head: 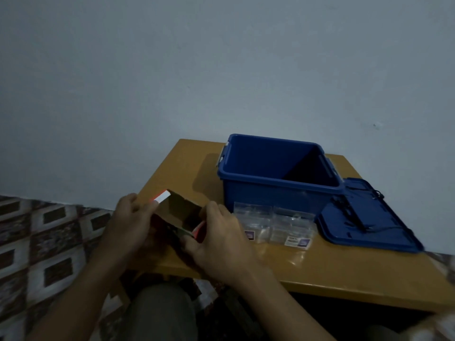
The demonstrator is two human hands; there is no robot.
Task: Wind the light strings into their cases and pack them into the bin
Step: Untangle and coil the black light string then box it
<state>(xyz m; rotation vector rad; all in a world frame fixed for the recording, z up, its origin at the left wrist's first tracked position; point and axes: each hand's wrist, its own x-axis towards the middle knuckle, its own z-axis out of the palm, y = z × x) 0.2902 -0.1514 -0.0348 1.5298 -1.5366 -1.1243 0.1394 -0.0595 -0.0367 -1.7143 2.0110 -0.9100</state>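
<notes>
A small cardboard box (177, 212) with red and white printing is open at the top, its flaps up, at the table's near left edge. My left hand (128, 225) grips its left side and my right hand (216, 235) grips its right side, fingers curled round it. What is inside the box is too dark to tell. Behind it stands an open blue bin (278, 190), its inside in shadow. Several clear plastic cases (273, 223) with small labels lie on the table in front of the bin.
The blue bin lid (366, 220) lies flat to the right of the bin, with a black cord on it. The yellow table (320, 271) stands against a pale wall. A patterned floor (49, 237) lies to the left, and my knee shows below the table edge.
</notes>
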